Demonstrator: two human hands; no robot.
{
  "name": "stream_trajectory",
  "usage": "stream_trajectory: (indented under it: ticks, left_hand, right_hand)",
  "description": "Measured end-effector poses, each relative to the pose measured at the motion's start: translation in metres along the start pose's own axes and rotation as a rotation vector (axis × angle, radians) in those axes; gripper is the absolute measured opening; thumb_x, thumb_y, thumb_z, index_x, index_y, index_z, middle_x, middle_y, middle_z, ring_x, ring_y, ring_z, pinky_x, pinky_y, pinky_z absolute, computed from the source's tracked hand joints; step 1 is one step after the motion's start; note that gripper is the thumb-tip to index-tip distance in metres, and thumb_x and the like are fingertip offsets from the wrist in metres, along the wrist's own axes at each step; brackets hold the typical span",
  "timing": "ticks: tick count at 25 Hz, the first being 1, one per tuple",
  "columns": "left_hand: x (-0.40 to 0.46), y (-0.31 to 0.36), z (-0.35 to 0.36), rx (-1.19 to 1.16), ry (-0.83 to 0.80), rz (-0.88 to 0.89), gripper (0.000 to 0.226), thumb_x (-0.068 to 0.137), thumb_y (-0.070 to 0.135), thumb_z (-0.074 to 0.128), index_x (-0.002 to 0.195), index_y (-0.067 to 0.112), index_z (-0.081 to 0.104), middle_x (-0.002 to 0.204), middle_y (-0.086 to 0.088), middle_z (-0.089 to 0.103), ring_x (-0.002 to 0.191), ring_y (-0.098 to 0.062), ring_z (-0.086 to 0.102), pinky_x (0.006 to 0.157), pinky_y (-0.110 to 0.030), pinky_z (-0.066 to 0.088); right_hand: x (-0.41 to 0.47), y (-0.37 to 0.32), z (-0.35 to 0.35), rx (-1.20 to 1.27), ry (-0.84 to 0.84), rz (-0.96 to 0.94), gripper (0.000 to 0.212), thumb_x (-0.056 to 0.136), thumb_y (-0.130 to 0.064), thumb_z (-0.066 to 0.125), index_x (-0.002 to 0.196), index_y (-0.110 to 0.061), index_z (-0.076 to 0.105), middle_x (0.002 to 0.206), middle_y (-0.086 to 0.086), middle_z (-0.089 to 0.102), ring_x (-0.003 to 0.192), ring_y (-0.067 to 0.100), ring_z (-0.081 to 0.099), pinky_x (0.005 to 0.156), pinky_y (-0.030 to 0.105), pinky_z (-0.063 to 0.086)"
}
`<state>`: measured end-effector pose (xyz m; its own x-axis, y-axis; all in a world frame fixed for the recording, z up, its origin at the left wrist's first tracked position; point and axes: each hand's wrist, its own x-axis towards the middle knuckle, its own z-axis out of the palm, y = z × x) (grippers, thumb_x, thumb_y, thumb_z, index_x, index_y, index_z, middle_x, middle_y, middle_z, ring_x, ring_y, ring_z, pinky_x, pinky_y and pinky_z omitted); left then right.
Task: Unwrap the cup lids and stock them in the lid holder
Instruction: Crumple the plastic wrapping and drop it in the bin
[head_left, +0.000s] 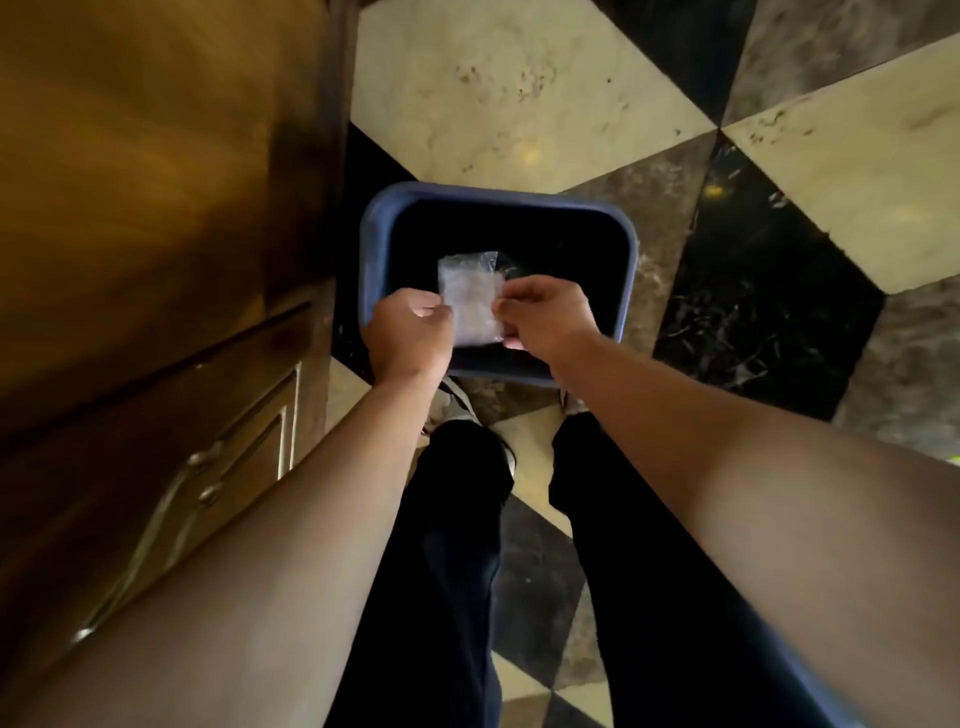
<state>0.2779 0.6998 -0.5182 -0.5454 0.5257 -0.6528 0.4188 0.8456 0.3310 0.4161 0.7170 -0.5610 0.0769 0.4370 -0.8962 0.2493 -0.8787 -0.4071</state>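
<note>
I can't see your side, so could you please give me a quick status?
Left hand and right hand each pinch the clear wrapper. Wrapper held over the blue bin. Nothing in the way.

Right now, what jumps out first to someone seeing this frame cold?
Both hands, centre frame, pinch a clear plastic wrapper between them: the left hand on its left edge, the right hand on its right. They hold it directly above a blue bin with a dark inside, standing on the floor just ahead of the person's feet. Around it run checkered floor tiles, with a wooden cabinet along the left.
</note>
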Motion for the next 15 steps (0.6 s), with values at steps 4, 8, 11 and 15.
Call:
stream_trajectory:
  ticks: [4,8,11,15]
  left_hand:
    - [0.038,-0.01,0.039,-0.001,-0.056,-0.005,0.015,0.093,0.018,0.063,0.099,0.017,0.077,0.084,0.003,0.064,0.082,-0.018,0.057,0.076,-0.027,0.044]
    - [0.064,-0.014,0.062,-0.027,-0.061,-0.025,0.025,0.092,0.017,0.061,0.112,0.015,0.075,0.099,-0.004,0.072,0.087,-0.021,0.061,0.076,-0.028,0.045]
    - [0.071,-0.016,0.066,-0.009,-0.088,-0.026,0.029,0.091,0.015,0.061,0.119,0.014,0.071,0.098,-0.002,0.068,0.091,-0.023,0.063,0.076,-0.028,0.044]
    - [0.074,-0.02,0.062,0.016,-0.098,-0.032,0.044,0.09,0.015,0.066,0.133,0.012,0.06,0.124,-0.012,0.069,0.12,-0.034,0.062,0.094,-0.033,0.046]
  right_hand:
    - [0.054,0.014,0.014,0.0,-0.023,0.019,0.02,0.086,-0.012,0.078,0.075,-0.028,0.069,0.083,0.004,0.075,0.077,0.026,0.075,0.074,0.042,0.066]
    - [0.085,0.02,0.025,0.013,-0.048,0.016,0.01,0.094,-0.021,0.071,0.086,-0.026,0.068,0.096,0.007,0.075,0.09,0.027,0.075,0.082,0.042,0.064]
    - [0.094,0.021,0.034,-0.018,-0.077,0.013,0.009,0.097,-0.023,0.067,0.088,-0.026,0.066,0.104,0.009,0.075,0.098,0.027,0.072,0.091,0.045,0.06]
    - [0.092,0.02,0.04,-0.055,-0.093,0.027,0.024,0.097,-0.028,0.063,0.118,-0.018,0.068,0.116,0.01,0.071,0.104,0.027,0.068,0.095,0.043,0.056]
